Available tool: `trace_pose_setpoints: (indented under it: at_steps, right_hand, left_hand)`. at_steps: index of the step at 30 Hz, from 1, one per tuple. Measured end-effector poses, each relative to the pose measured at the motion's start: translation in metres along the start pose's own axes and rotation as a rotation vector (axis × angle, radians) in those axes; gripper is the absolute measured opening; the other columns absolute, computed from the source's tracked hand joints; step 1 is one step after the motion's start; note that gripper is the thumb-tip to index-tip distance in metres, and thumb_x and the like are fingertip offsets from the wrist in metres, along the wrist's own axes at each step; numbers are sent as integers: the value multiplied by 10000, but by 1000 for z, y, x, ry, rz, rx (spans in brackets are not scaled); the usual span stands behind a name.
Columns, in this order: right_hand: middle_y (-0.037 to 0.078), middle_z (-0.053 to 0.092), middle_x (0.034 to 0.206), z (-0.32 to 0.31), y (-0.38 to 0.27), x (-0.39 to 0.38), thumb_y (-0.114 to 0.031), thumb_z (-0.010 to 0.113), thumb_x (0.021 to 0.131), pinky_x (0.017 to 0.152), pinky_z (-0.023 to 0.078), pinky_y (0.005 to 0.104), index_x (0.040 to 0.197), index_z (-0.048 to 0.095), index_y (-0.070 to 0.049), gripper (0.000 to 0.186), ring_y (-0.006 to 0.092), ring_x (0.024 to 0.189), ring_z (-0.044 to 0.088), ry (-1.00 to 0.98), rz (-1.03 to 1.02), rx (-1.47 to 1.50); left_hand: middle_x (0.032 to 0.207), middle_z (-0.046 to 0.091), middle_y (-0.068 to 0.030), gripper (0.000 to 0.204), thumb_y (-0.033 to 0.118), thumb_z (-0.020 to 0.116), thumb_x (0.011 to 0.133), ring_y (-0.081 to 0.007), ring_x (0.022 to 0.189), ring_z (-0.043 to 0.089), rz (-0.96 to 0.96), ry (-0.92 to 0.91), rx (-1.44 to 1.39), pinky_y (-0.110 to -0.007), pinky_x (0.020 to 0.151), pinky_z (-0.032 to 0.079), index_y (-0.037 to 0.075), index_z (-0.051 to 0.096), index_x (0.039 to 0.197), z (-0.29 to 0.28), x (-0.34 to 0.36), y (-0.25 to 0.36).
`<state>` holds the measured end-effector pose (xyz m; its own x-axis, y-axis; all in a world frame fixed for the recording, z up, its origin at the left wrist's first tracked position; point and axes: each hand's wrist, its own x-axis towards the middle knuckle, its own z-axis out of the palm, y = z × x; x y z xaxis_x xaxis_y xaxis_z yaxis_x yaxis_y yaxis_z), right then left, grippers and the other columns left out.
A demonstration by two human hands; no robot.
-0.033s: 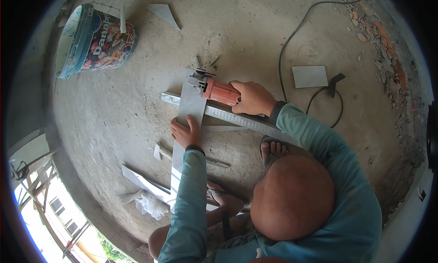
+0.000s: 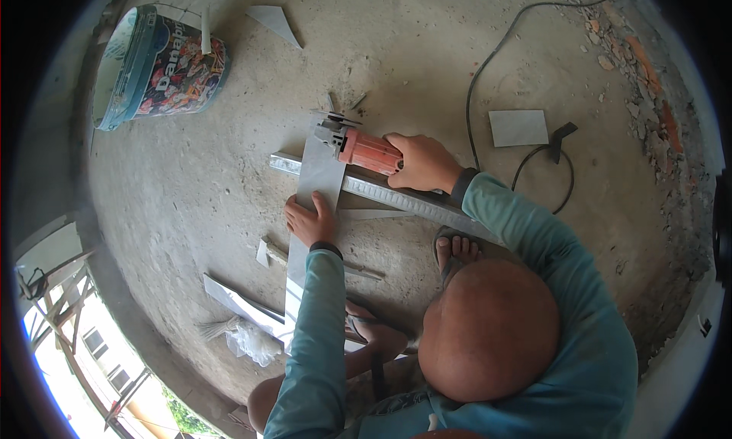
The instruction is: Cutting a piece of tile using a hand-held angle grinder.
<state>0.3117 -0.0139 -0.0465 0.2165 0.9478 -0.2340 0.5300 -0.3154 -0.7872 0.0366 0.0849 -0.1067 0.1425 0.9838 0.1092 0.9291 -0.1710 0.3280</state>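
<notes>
An orange-red angle grinder (image 2: 371, 152) is gripped at its rear body by my right hand (image 2: 422, 162). Its grey head and disc lie over the far end of a long, narrow grey tile strip (image 2: 320, 170). My left hand (image 2: 311, 219) holds that strip lower down, the thumb on top and the fingers at the left edge. Under the strip, a silvery metal channel (image 2: 412, 203) runs crosswise and props it off the floor. Whether the disc touches the tile I cannot tell.
A teal bucket (image 2: 164, 73) lies at the far left. Tile offcuts (image 2: 517, 128) are scattered about, with a pale brush and clear plastic (image 2: 255, 344) at the near left. A black cable (image 2: 476, 77) crosses the right side. Rubble (image 2: 648, 81) lines the right wall. My sandalled foot (image 2: 457, 248) is close to the channel.
</notes>
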Motion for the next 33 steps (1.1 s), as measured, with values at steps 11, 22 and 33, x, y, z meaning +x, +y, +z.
trace_pose_setpoints:
  at_steps: [11, 22, 33]
  right_hand:
    - [94, 681, 921, -51, 6, -12, -195, 743, 682, 730, 503, 318, 1180, 597, -34, 543, 189, 792, 639, 149, -41, 333]
    - [22, 612, 954, -90, 13, -50, -49, 724, 735, 720, 490, 258, 1241, 536, 17, 544, 87, 798, 576, 148, 137, 561]
    - [15, 613, 970, -113, -20, -79, -24, 724, 713, 712, 480, 239, 1244, 546, 15, 561, 82, 798, 569, 147, 117, 420]
  left_hand:
    - [1168, 537, -180, 647, 512, 594, 859, -366, 1143, 504, 10, -13, -46, -480, 1001, 322, -1, 480, 1238, -4, -2, -2]
    - [1337, 421, -236, 878, 577, 657, 826, -381, 1298, 381, 301, -244, 208, -517, 1095, 249, -27, 345, 1383, -57, 1, -57]
    - [1112, 632, -164, 431, 107, 725, 858, -303, 1003, 645, 744, -1088, -801, -405, 835, 513, 19, 527, 1230, -288, 9, 30]
